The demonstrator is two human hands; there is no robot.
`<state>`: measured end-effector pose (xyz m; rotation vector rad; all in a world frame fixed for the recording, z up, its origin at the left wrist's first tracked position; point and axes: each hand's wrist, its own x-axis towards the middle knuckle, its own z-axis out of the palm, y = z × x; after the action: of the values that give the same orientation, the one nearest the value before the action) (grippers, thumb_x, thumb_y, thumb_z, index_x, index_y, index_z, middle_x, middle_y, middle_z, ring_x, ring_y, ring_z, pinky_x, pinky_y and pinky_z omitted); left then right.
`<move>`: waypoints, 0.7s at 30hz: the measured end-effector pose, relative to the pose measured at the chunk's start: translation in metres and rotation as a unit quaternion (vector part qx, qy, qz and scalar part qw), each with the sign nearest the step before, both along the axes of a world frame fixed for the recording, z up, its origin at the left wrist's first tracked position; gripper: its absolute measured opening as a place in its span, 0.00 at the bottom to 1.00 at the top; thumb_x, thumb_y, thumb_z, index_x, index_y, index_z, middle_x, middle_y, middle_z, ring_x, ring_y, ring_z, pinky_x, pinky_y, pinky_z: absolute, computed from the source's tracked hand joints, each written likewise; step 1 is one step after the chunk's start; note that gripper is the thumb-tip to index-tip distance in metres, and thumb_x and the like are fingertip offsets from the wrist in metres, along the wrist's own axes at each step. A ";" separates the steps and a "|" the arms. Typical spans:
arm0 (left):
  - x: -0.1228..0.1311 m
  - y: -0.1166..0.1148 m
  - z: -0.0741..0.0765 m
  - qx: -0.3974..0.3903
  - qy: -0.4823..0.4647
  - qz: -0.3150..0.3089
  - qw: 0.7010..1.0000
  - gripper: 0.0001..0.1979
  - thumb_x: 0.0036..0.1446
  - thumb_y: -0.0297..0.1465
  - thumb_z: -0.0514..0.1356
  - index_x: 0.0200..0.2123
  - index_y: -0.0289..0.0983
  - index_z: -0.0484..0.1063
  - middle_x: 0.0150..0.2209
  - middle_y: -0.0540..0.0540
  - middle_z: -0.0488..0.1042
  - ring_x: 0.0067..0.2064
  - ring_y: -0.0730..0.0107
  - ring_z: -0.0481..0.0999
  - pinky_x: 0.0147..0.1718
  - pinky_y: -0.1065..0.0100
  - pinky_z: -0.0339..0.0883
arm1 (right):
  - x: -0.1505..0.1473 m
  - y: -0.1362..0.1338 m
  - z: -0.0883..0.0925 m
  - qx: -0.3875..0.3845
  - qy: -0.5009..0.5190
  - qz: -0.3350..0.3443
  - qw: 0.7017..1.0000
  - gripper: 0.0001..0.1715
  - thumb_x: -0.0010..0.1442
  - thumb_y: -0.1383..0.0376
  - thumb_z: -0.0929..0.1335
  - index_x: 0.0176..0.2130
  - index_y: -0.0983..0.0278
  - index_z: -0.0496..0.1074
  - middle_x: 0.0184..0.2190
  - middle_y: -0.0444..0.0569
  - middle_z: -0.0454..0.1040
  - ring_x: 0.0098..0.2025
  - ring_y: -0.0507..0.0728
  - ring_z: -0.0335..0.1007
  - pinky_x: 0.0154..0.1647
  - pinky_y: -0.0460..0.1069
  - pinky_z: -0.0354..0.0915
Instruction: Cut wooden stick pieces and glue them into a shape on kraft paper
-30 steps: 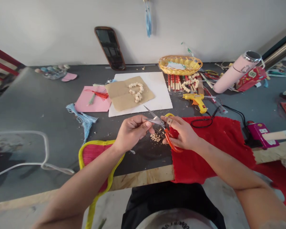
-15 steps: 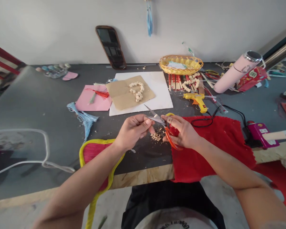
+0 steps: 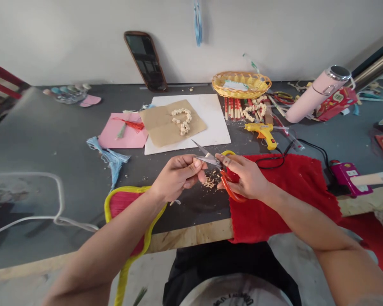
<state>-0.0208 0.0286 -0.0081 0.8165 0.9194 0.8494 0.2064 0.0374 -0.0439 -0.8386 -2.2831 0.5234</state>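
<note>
My left hand [image 3: 181, 174] is closed in a pinch on what looks like a thin pale stick, mostly hidden by the fingers; a pale end shows below the hand. In my right hand [image 3: 242, 172] are scissors [image 3: 212, 160] with red-orange handles, their blades parted and pointing left, one blade at my left fingertips. Under the scissors, a small heap of short cut wooden pieces [image 3: 210, 182] lies on the dark tabletop. Beyond the hands, a brown paper sheet [image 3: 156, 131] bears a curved row of glued pale pieces [image 3: 185, 123], on top of a white board [image 3: 218, 131].
A red cloth [image 3: 284, 191] lies under my right forearm. Farther right are a yellow glue gun [image 3: 263, 132], a pink flask [image 3: 319, 93] and a purple power socket [image 3: 351, 178]. A wicker basket [image 3: 242, 95] and propped phone [image 3: 147, 61] stand behind. A blue tassel [image 3: 115, 163] lies left.
The view has shifted slightly. Both hands keep nearly the same pose, with the scissors' blades still parted at my left fingertips.
</note>
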 end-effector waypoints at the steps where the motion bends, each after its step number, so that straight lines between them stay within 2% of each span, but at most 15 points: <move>1: 0.001 0.000 -0.001 0.011 0.006 0.010 1.000 0.17 0.47 0.40 0.72 0.28 0.32 0.75 0.20 0.46 0.75 0.14 0.84 0.56 0.13 0.77 0.42 | 0.000 0.000 0.000 -0.003 0.000 -0.004 1.000 0.42 0.60 0.48 0.69 0.67 0.59 0.57 0.49 0.55 0.74 0.52 0.63 0.72 0.52 0.57 0.71; 6: 0.006 -0.003 -0.007 0.091 0.033 0.063 0.993 0.15 0.50 0.38 0.71 0.32 0.33 0.72 0.24 0.45 0.79 0.16 0.83 0.60 0.15 0.77 0.51 | 0.001 0.002 -0.003 -0.010 0.012 -0.015 1.000 0.40 0.60 0.50 0.70 0.65 0.59 0.59 0.51 0.56 0.74 0.54 0.63 0.71 0.54 0.58 0.70; 9: 0.005 -0.003 -0.009 0.120 0.046 0.078 0.989 0.14 0.50 0.36 0.70 0.32 0.34 0.71 0.25 0.45 0.79 0.16 0.82 0.61 0.15 0.76 0.52 | 0.002 0.003 -0.004 -0.016 0.015 -0.018 1.000 0.40 0.59 0.50 0.70 0.65 0.59 0.59 0.51 0.57 0.73 0.54 0.63 0.70 0.55 0.58 0.70; 16: -0.001 0.000 -0.005 0.108 0.060 0.011 0.992 0.14 0.53 0.37 0.68 0.28 0.33 0.70 0.25 0.42 0.80 0.15 0.83 0.58 0.14 0.75 0.49 | 0.004 0.004 -0.003 0.007 -0.007 -0.013 1.000 0.41 0.60 0.50 0.69 0.66 0.59 0.58 0.48 0.56 0.71 0.52 0.64 0.69 0.54 0.60 0.70; 21: -0.001 0.001 -0.003 0.078 0.035 -0.004 0.996 0.15 0.51 0.37 0.70 0.29 0.31 0.72 0.23 0.42 0.79 0.14 0.85 0.56 0.13 0.76 0.46 | 0.002 0.002 0.000 0.004 0.001 -0.002 1.000 0.43 0.59 0.49 0.70 0.66 0.62 0.58 0.47 0.57 0.73 0.51 0.63 0.71 0.51 0.58 0.72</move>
<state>-0.0222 0.0301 -0.0113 0.9888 0.9197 0.8983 0.2080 0.0393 -0.0438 -0.8377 -2.2805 0.5137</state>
